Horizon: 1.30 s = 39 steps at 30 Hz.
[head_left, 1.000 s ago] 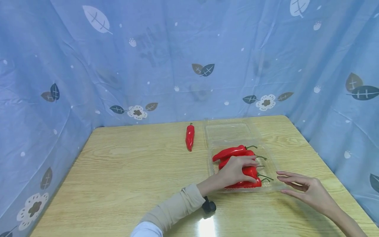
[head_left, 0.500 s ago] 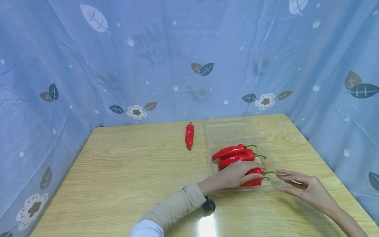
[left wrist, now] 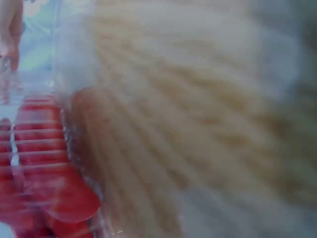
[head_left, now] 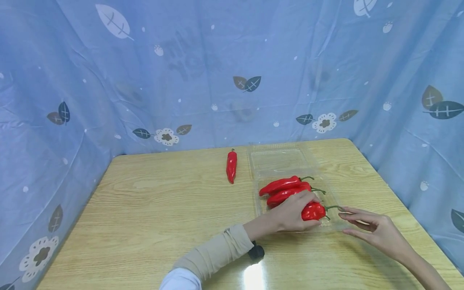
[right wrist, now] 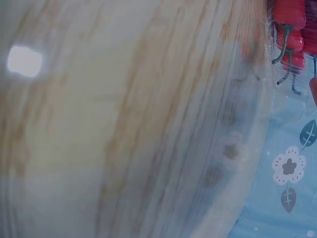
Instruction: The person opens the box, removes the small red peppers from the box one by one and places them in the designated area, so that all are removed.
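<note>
In the head view my left hand [head_left: 295, 213] grips a red chili pepper [head_left: 313, 211] by its body, over the near part of a clear plastic clamshell box [head_left: 258, 205]. Its green stem points right and reaches the fingertips of my right hand [head_left: 380, 231]; whether they touch is unclear. That right hand stays at the box's right edge, fingers extended and thumb apart. Two more peppers [head_left: 280, 185] lie side by side behind the held one. Part of another stem shows below it. The left wrist view shows red peppers [left wrist: 42, 158] through the ribbed clear wall.
The box's hinged lid [head_left: 279, 159] lies folded back. A single red pepper [head_left: 231, 166] rests on the wooden table [head_left: 163, 209] left of the lid. A small black object [head_left: 256, 251] sits beneath my left forearm. Blue patterned curtain [head_left: 203, 80] surrounds the table's back and sides.
My left hand was spread over several peppers; it now grips one, which has shifted right so its stem reaches my right hand. The right hand has hardly moved.
</note>
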### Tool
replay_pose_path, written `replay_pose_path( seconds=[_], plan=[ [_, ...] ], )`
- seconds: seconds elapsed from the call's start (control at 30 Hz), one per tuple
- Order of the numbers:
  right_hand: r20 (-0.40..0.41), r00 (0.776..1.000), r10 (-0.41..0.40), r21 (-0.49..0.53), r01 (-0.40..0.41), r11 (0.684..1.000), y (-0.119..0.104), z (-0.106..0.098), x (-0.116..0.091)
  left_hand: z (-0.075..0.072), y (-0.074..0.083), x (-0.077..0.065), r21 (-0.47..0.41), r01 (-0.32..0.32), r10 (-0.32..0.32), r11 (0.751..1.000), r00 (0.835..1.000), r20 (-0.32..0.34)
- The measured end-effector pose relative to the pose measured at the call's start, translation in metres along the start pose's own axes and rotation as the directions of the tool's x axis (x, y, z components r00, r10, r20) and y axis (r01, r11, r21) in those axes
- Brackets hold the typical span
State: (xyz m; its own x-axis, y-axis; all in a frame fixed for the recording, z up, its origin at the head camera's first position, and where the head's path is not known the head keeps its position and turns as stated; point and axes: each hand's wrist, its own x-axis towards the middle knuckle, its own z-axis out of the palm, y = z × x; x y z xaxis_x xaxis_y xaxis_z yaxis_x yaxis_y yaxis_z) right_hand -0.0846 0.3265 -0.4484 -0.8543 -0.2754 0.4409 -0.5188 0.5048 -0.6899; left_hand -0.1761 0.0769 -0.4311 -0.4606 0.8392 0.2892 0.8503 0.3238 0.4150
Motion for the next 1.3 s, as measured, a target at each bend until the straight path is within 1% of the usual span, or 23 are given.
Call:
replay_pose_path(
  seconds=[0.1,0.17,0.23,0.3,0.47,0.53,0.67,0.7,0.77,0.87,0.93,1.0,1.07,1.13,1.2,1.27,1.3],
  plan=[
    [-0.001,1.000,-0.001,-0.003,0.001,1.000,0.000,0.001,0.001,-0.005,0.000,-0.002,0.078,0.027,-0.026,0.997,1.000,-0.013],
    [0.002,1.000,-0.002,-0.001,0.002,1.000,0.000,0.001,0.001,-0.008,0.001,-0.004,0.123,0.049,-0.049,0.991,0.999,-0.002],
    [0.006,1.000,-0.004,0.000,0.004,1.000,0.000,0.001,0.001,-0.010,0.002,-0.005,0.141,0.057,-0.059,0.988,0.998,0.008],
    [0.005,1.000,-0.006,-0.003,0.006,1.000,0.000,0.001,0.002,-0.011,0.002,-0.006,0.132,0.048,-0.049,0.990,0.999,0.002],
    [0.006,1.000,-0.013,0.005,0.013,1.000,-0.001,0.002,0.003,-0.015,0.003,-0.008,0.125,-0.012,0.015,0.992,1.000,-0.023],
    [0.010,1.000,-0.012,0.013,0.012,1.000,-0.001,0.002,0.003,-0.018,0.003,-0.009,0.097,-0.006,0.008,0.995,1.000,-0.016],
    [0.012,1.000,-0.010,0.012,0.010,1.000,-0.002,0.002,0.002,-0.027,0.004,-0.014,0.013,0.017,-0.017,1.000,1.000,0.005],
    [0.012,1.000,-0.009,0.014,0.009,1.000,-0.002,0.002,0.001,-0.030,0.004,-0.015,0.002,0.019,-0.019,1.000,1.000,0.001],
    [0.009,1.000,-0.007,0.016,0.006,1.000,-0.002,0.001,0.001,-0.034,0.004,-0.019,-0.008,0.005,-0.005,1.000,1.000,-0.020],
    [0.001,1.000,0.003,0.011,-0.003,1.000,-0.003,0.000,-0.001,-0.040,0.002,-0.024,-0.014,-0.013,0.012,1.000,0.997,-0.071],
    [-0.005,1.000,0.003,0.005,-0.003,1.000,-0.004,0.000,-0.001,-0.043,0.000,-0.028,-0.043,-0.016,0.012,0.999,0.994,-0.105],
    [-0.006,1.000,-0.002,0.008,0.002,1.000,-0.003,0.000,-0.001,-0.046,-0.002,-0.031,-0.098,0.006,-0.018,0.995,0.993,-0.120],
    [-0.007,1.000,-0.009,0.015,0.009,1.000,-0.003,0.000,0.000,-0.049,-0.004,-0.035,-0.146,0.052,-0.071,0.988,0.990,-0.123],
    [-0.006,1.000,-0.014,0.025,0.014,1.000,-0.003,0.000,0.000,-0.052,-0.006,-0.039,-0.212,0.113,-0.139,0.971,0.984,-0.108],
    [-0.002,1.000,-0.022,0.035,0.022,0.999,-0.003,0.000,0.000,-0.056,-0.008,-0.044,-0.243,0.156,-0.184,0.958,0.978,-0.097],
    [-0.003,1.000,-0.022,0.034,0.022,0.999,-0.003,0.000,0.000,-0.060,-0.012,-0.048,-0.267,0.170,-0.202,0.949,0.975,-0.097],
    [-0.003,1.000,-0.022,0.033,0.022,0.999,-0.002,0.000,0.000,-0.062,-0.014,-0.051,-0.267,0.166,-0.199,0.949,0.974,-0.104]
  ],
)
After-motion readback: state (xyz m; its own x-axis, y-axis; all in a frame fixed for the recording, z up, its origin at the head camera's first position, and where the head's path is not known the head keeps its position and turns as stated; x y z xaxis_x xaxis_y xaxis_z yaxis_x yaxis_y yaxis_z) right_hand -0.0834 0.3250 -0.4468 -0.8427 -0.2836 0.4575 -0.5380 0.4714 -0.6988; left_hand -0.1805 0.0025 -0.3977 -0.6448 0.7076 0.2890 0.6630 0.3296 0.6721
